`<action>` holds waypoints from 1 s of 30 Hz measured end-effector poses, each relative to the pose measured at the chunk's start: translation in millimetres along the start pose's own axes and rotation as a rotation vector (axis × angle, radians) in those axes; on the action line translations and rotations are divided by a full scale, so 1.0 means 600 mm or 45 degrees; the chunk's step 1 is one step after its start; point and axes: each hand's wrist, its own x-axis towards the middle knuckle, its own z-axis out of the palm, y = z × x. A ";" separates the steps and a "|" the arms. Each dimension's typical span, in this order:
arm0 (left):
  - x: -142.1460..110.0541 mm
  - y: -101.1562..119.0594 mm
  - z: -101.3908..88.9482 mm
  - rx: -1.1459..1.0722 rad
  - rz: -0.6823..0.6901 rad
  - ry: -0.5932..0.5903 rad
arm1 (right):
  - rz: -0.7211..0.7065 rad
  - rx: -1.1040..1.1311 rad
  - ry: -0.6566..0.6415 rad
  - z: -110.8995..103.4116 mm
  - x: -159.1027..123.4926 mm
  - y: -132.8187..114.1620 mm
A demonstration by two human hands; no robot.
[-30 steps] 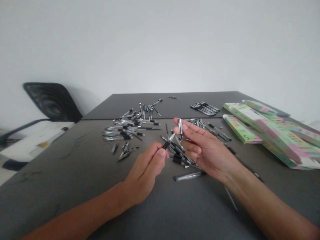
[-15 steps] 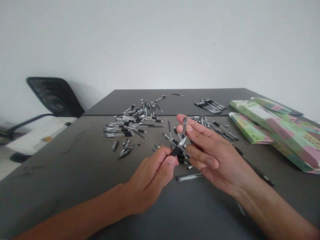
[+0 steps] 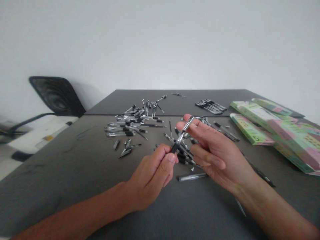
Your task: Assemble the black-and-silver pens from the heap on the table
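Observation:
My left hand [image 3: 153, 178] is closed around a pen [image 3: 176, 146] by its black grip, the silver tip pointing up and to the right. Between the thumb and fingers of my right hand [image 3: 212, 150] is a clear and black pen cap [image 3: 188, 124]. The cap's open end meets the pen tip, and the two lie roughly in line. Whether the tip is inside the cap is too small to tell. Below and behind my hands lies a pile of pen parts [image 3: 183, 160]. A clear pen barrel [image 3: 192, 177] rests on the table just under my right hand.
Many loose pen pieces [image 3: 125, 125] are heaped left of centre on the dark table [image 3: 82, 166]. A row of pens [image 3: 211, 106] lies at the back right. Green and pink boxes [image 3: 252, 130] are stacked at the right. A mesh chair [image 3: 56, 95] stands at the left.
The cap in my right hand has tilted over and come into line with the pen tip, now touching it. My left hand keeps its hold and has barely moved.

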 end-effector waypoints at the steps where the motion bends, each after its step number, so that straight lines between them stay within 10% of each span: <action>1: 0.000 0.000 0.000 -0.003 -0.001 -0.001 | -0.008 -0.010 -0.001 0.000 0.000 0.000; 30: 0.006 0.000 -0.003 -0.060 -0.026 0.022 | -0.118 -0.220 -0.156 -0.003 0.002 0.016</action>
